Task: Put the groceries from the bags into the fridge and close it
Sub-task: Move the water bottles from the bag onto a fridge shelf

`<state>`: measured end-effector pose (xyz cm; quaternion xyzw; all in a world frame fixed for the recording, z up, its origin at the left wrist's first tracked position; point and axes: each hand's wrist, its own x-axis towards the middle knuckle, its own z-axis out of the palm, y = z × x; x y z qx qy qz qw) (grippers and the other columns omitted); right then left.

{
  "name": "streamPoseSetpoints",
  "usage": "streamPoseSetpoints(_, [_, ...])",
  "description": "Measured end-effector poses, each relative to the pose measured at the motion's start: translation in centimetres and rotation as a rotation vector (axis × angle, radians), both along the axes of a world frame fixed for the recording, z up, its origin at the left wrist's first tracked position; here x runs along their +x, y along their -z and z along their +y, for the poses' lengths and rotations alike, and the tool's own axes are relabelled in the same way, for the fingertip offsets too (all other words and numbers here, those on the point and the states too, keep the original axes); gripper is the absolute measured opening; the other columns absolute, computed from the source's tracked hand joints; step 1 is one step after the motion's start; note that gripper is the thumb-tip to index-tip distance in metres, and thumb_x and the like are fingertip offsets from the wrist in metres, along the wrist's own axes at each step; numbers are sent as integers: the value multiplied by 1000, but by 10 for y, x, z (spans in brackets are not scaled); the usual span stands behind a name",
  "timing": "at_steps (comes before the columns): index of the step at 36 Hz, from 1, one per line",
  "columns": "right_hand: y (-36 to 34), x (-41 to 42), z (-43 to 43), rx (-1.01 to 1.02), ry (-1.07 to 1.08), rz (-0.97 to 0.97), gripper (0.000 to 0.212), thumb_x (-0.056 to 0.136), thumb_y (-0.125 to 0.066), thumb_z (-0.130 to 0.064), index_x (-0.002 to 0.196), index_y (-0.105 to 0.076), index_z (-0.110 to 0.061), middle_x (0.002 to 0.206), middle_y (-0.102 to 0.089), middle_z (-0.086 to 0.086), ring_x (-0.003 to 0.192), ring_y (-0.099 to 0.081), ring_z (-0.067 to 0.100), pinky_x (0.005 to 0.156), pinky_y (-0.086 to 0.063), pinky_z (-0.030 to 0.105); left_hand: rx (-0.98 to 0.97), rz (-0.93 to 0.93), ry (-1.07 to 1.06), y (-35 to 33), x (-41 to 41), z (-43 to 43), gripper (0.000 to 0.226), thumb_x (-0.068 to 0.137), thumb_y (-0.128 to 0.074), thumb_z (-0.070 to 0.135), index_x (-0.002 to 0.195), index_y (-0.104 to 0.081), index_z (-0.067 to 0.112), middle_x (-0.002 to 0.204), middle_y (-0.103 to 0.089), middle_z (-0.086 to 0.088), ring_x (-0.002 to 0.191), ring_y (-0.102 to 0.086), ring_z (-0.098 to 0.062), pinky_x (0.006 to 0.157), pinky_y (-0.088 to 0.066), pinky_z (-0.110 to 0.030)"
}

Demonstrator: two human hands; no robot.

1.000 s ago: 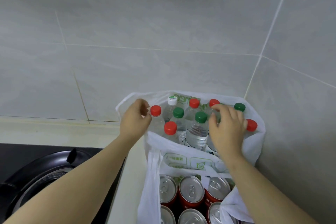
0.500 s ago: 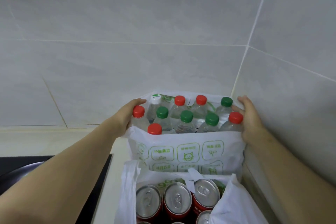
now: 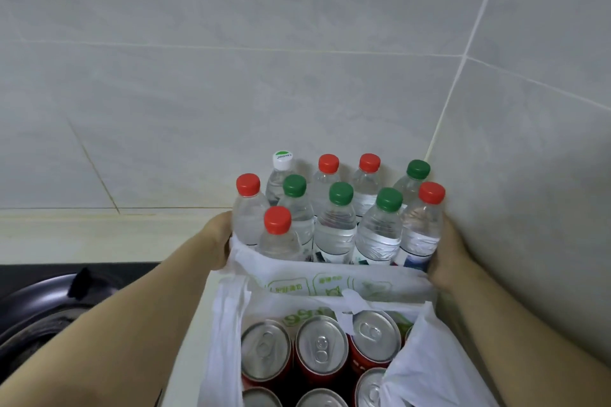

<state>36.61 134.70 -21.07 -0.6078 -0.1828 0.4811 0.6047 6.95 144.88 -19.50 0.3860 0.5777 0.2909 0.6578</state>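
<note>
Against the tiled corner stands a white plastic bag with green print [image 3: 330, 276], packed with several clear water bottles [image 3: 334, 231] with red, green and white caps. My left hand [image 3: 216, 241] grips the bag's left rim and my right hand [image 3: 446, 258] grips its right rim. The rim is pulled down to about the bottles' labels. The fingers of both hands are hidden behind the bag. Nearer to me, a second white bag [image 3: 228, 324] stands open and holds several red drink cans [image 3: 320, 344], seen from above. No fridge is in view.
A black gas hob with a dark pan support [image 3: 49, 307] lies at the left on the pale counter [image 3: 99, 235]. Grey tiled walls [image 3: 529, 175] close in right behind and to the right of the bottle bag.
Both hands went from the bottle caps to the bag's sides and drew its rim down, so more of the bottles shows. The view has come closer.
</note>
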Motion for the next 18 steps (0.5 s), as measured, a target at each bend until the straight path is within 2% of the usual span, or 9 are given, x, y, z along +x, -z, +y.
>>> streamPoseSetpoints(2, [9, -4, -5, -106, 180, -24, 35, 87, -46, -41, 68, -61, -16, 79, -65, 11, 66, -58, 26, 62, -47, 29, 46, 29, -76, 5, 0, -9, 26, 94, -46, 13, 69, -49, 8, 37, -56, -3, 43, -56, -20, 39, -46, -20])
streamPoseSetpoints(3, [14, -6, -7, -145, 266, -63, 31, 87, -45, -34, 68, -60, -14, 86, -66, 13, 68, -57, 26, 65, -47, 30, 97, 79, -117, 7, -2, -13, 26, 95, -44, 11, 70, -49, 8, 34, -53, -1, 41, -52, -18, 30, -38, -14])
streamPoseSetpoints(5, [24, -11, -16, -237, 359, -271, 33, 90, -40, -24, 79, -64, -6, 105, -65, 22, 80, -54, 25, 77, -43, 35, 280, 180, -181, 16, -4, -17, 19, 97, -42, 11, 86, -57, 6, 49, -54, -4, 49, -43, -18, 28, -31, -12])
streamPoseSetpoints(8, [27, -20, -34, -313, 351, -640, 35, 96, -34, -10, 98, -60, 13, 112, -58, 33, 90, -52, 31, 83, -39, 37, 522, 275, -248, 27, -9, -30, 23, 93, -49, 13, 114, -57, 11, 88, -61, -5, 71, -54, -20, 46, -41, -16])
streamPoseSetpoints(9, [25, -24, -40, -331, 324, -734, 30, 95, -36, -6, 101, -59, 13, 114, -58, 33, 96, -54, 36, 85, -39, 37, 574, 320, -257, 26, -9, -38, 26, 92, -50, 12, 118, -55, 14, 98, -62, -3, 80, -56, -20, 52, -40, -17])
streamPoseSetpoints(11, [25, -28, -48, -356, 226, -860, 25, 88, -46, 2, 108, -58, 9, 116, -59, 28, 106, -54, 41, 86, -39, 36, 708, 386, -203, 27, -9, -50, 30, 89, -51, 8, 116, -55, 20, 104, -59, 4, 90, -56, -16, 63, -39, -20])
streamPoseSetpoints(13, [34, -28, -51, -351, 77, -935, 30, 79, -56, 4, 109, -59, 5, 113, -63, 24, 105, -58, 39, 81, -40, 32, 796, 511, -110, 31, -9, -58, 33, 85, -57, 10, 114, -54, 24, 99, -56, 9, 92, -53, -14, 75, -39, -26])
streamPoseSetpoints(16, [45, -26, -53, -334, -79, -893, 44, 68, -73, -3, 111, -61, -4, 108, -66, 13, 102, -61, 30, 78, -38, 25, 729, 793, 88, 39, -12, -58, 37, 83, -61, 18, 119, -50, 18, 100, -58, 1, 91, -51, -20, 81, -42, -33])
streamPoseSetpoints(18, [44, -25, -52, -281, -141, -823, 49, 62, -76, 4, 109, -61, -4, 101, -65, 10, 101, -62, 26, 78, -39, 25, 640, 691, 157, 39, -9, -59, 33, 89, -57, 17, 121, -49, 17, 104, -57, -3, 91, -49, -19, 81, -40, -28])
